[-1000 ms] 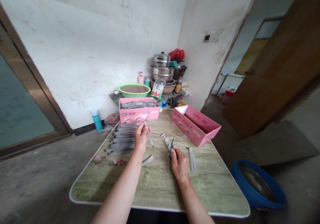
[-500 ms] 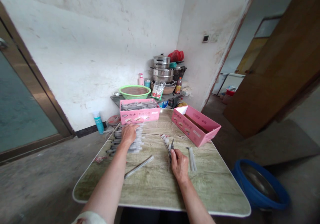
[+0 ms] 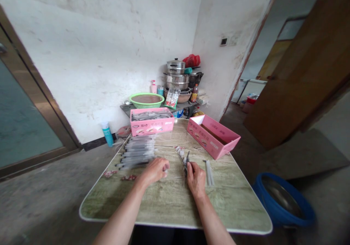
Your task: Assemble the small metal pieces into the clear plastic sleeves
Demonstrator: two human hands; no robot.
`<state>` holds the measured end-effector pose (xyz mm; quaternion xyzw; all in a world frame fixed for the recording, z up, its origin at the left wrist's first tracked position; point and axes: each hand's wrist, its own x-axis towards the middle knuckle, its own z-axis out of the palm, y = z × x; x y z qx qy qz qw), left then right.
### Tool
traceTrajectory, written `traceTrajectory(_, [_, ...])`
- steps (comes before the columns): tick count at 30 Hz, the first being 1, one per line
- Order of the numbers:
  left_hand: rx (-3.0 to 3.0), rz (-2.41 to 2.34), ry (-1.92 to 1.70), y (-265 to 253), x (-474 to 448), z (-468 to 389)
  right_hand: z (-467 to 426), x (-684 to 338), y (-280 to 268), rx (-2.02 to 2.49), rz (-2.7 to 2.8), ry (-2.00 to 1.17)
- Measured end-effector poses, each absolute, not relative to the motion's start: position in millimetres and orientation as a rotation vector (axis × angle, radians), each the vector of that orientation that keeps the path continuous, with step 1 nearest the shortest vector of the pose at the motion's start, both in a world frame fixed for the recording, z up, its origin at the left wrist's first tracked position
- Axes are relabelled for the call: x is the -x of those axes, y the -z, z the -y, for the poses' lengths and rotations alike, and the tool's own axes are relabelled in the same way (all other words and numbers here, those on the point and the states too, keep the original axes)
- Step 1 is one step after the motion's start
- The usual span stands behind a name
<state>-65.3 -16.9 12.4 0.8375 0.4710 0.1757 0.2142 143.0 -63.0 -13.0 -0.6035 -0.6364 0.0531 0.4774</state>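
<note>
My left hand (image 3: 157, 169) is closed over the middle of the table, with a whitish end of a slim pen (image 3: 165, 172) showing at its fingertips; the fingers hide most of it. My right hand (image 3: 196, 177) is shut on several thin dark pens (image 3: 186, 163), their ends sticking up past the thumb. Left of my left hand lies a row of translucent pens with dark tips (image 3: 139, 150). A few pale pens (image 3: 209, 172) lie just right of my right hand.
A pink box (image 3: 152, 125) full of similar pens stands behind the row. Another pink box (image 3: 209, 137), its brown bottom showing, sits at the table's back right. Behind are a green basin (image 3: 147, 104) and stacked pots (image 3: 177, 79). A blue tub (image 3: 284, 201) stands on the floor at right.
My left hand has moved from the row of pens toward me and right, closing where a single pen lay. That pen no longer shows on the table. My right hand has barely moved.
</note>
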Motion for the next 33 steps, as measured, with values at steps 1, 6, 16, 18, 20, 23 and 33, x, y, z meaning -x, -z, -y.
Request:
traceTrajectory(1, [-2.333,-1.301,-0.479,-9,66,17,63,-143,13,1.478,1.558,-0.13])
traceTrajectory(6, [-2.422,-1.319,-0.433,-10,76,15,61,-146,17,1.609,1.519,-0.086])
traceTrajectory(16, [-2.331,-1.306,-0.784,-33,60,12,64,-143,5,2.06,1.558,0.007])
traceTrajectory(18, [-2.114,-1.244,-0.961,-33,39,0,64,-141,2,2.097,1.583,0.012])
traceTrajectory(20, [-1.925,-1.207,-1.09,-27,19,-11,65,-140,1,2.131,1.585,0.018])
traceTrajectory(23, [-1.749,-1.203,-1.228,-12,-2,-21,65,-140,1,2.158,1.597,0.038])
traceTrajectory(33, [-1.72,-1.319,-1.274,5,0,-18,66,-138,2,2.216,1.776,0.036])
